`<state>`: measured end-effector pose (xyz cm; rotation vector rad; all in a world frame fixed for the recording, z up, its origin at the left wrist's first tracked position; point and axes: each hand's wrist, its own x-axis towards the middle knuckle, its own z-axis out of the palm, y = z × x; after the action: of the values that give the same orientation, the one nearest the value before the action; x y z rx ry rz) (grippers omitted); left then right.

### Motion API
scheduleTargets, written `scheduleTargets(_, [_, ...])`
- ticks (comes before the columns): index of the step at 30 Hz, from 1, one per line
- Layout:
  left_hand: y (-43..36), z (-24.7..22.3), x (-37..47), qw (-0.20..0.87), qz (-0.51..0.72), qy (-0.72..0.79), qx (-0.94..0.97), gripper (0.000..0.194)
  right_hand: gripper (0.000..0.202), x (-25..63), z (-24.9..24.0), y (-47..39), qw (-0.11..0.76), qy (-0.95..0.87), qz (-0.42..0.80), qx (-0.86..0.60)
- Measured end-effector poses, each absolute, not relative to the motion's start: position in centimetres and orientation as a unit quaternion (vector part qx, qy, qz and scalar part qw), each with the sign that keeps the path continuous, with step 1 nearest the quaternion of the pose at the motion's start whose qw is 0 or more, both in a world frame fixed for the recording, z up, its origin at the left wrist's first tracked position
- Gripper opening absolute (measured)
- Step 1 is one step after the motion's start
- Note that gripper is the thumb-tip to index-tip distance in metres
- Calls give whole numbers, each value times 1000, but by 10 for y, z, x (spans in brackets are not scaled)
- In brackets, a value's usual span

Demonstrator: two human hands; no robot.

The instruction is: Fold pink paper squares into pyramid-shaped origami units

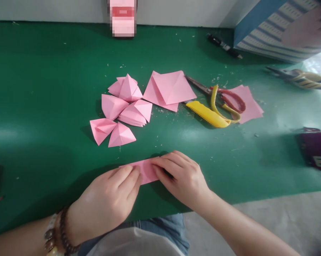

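A narrow strip of folded pink paper (147, 171) lies near the front edge of the green table (56, 117). My left hand (111, 197) is closed over the strip's left end, fingertips bent down onto it. At the other end, my right hand (183, 177) pinches the paper between thumb and fingers. Just beyond sit several folded pink paper pieces (125, 114), loosely heaped with pointed corners. Flat pink paper squares (173, 89) overlap to the right of that heap. The undersides of the strip and some fingertips are hidden.
Red-handled scissors (236, 101) and a yellow tool with a toothed edge (208, 114) lie on more pink squares (252, 106). Farther back are a pen (224, 46), pliers (299, 76), a striped box (277, 32) and a blurred-out pink object (123, 21). A purple item (316, 149) sits at right.
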<state>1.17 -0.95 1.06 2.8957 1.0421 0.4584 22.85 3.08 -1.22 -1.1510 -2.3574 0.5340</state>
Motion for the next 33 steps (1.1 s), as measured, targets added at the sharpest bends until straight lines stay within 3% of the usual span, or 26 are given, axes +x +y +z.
scheduleTargets(33, [-5, 15, 11, 38, 128, 353, 926, 43, 16, 228, -13, 29, 233, -860, 182, -416])
